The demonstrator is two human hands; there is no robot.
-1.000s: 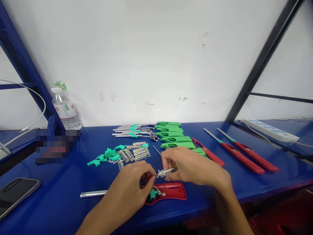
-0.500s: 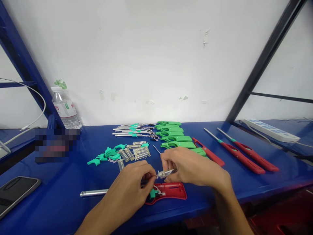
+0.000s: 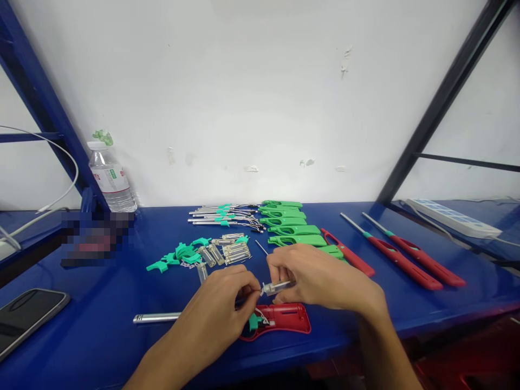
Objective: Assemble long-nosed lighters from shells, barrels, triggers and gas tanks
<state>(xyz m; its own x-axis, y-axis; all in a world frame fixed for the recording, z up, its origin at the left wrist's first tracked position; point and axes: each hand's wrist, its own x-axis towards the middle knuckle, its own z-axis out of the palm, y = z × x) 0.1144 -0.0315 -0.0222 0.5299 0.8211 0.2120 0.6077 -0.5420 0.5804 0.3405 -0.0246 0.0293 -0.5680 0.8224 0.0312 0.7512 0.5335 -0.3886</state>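
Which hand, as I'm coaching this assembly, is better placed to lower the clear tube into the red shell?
Right, probably: the right hand grips the clear tube above the red shell; the left hand only pinches its tip.

1. No word, brand or number can be read anywhere in this view.
2. The clear plastic water bottle (image 3: 110, 181) at the back left of the blue desk (image 3: 122, 341) carries a white paper label with a red patch and a green patch. Its print is too small to make out.
3. A pixelated block (image 3: 97, 238) beside the bottle hides whatever lies there.
4. The dark phone (image 3: 28, 314) at the left edge shows only a black screen.
5. The small clear plastic tube (image 3: 276, 286), pinched between the left hand (image 3: 221, 303) and the right hand (image 3: 320, 279), is too small to tell any marking on it.
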